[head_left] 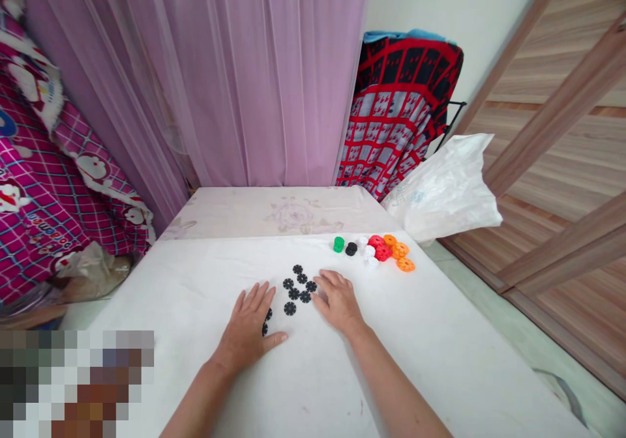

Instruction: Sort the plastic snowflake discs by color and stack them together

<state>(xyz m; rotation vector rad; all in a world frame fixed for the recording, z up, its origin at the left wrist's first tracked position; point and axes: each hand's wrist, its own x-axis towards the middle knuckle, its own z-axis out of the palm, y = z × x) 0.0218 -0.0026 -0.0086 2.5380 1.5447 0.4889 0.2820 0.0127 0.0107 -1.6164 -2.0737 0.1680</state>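
Several black notched discs [290, 308], flat and flower-like, lie loosely grouped on the white cloth between my hands. My left hand [249, 327] rests with fingers stretched out at the group's left side, partly covering a couple of black discs [268, 314]. On the right, my right hand [338, 300] reaches in with fingers apart. Its fingertips are at a black disc [311, 286] on the group's right edge; whether they touch it I cannot tell. Neither hand grips anything.
Toward the back right sit a green stack [338, 244], a black stack [351, 249], white discs [370, 255], a red cluster [380, 248] and orange discs [405, 264]. A white plastic bag [445, 187] stands beyond the table's right edge. A purple curtain [264, 79] hangs behind.
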